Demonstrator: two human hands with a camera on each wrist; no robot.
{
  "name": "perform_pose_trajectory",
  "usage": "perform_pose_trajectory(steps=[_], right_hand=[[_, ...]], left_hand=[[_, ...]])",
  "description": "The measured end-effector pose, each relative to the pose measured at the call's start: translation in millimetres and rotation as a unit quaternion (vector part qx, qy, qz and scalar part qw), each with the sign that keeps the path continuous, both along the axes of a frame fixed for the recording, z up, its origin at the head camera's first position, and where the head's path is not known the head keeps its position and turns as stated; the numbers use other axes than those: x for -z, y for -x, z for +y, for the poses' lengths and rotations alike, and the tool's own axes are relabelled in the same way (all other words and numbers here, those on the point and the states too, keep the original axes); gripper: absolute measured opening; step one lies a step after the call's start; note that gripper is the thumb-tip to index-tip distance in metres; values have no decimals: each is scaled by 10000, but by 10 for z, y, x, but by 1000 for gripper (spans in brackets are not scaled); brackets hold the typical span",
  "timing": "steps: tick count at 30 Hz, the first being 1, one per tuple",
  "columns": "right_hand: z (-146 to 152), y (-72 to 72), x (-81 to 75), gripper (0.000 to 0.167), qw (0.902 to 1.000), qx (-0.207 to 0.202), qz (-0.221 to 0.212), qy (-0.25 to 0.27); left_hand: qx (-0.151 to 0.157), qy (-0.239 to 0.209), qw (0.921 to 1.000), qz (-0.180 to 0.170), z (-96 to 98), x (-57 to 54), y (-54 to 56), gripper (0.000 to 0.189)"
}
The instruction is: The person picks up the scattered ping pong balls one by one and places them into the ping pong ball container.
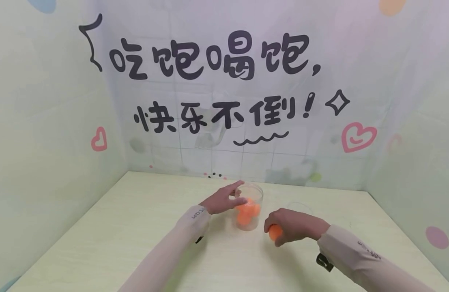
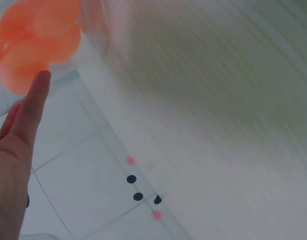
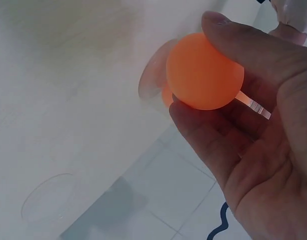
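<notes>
A clear jar (image 1: 250,190) with several orange ping-pong balls (image 1: 244,217) inside stands upright near the middle of the table. My left hand (image 1: 224,198) holds its left side, the thumb across the front and the fingers round the back. In the left wrist view, a digit of the left hand (image 2: 26,122) lies along the jar wall beside the balls (image 2: 38,35). To the right of the jar, my right hand (image 1: 293,225) grips one orange ping-pong ball (image 3: 206,72) between thumb and fingers, above the table. That ball partly hides the jar (image 3: 153,75) in the right wrist view.
A thin transparent round lid (image 1: 300,204) lies on the pale wooden table (image 1: 144,239), behind the right hand. Printed cloth walls (image 1: 63,101) enclose the table at the back and both sides.
</notes>
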State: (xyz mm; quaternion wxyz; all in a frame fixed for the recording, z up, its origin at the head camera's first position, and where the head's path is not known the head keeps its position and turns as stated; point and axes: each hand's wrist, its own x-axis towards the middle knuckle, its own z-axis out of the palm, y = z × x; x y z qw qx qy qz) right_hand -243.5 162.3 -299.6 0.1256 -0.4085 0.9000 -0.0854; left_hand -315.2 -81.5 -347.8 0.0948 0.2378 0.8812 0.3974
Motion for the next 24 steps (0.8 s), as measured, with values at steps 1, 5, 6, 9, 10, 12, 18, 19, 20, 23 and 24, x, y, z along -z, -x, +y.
perform_pose_trajectory(steps=[1,5,6,9,10,12,18,19,20,23,24], right_hand=[[9,28,1,28,10000,68,-33,17],[42,130,-8,27,9997,225,-93,68],[51,155,-7,26,9997,232,-72,75],[80,221,-12,25,9996,262,-35,102],[89,241,-11,25,9995,282,-25,106],[104,282,-7,24,9993,357,-22,103],[126,394,16,23,9985,549,-7,73],[125,411,22,23,9985,536,2,76],[123,427,29,23,9987,513,16,79],[114,473,47,23,9990,432,68,107],[110,485,50,23,9991,402,84,117]], left_hand=[[5,8,10000,3,0,2,1,76],[0,20,10000,25,0,7,1,76],[6,15,10000,31,-2,9,0,76],[15,-14,10000,24,-2,11,1,76],[21,-11,10000,24,-4,15,2,75],[32,-15,10000,29,-5,22,5,75],[61,27,9999,98,-7,24,8,77],[64,38,9999,99,-9,22,7,77],[56,49,9999,99,-9,21,6,77],[47,53,9999,82,-9,13,2,77],[35,53,10000,74,-9,11,0,77]])
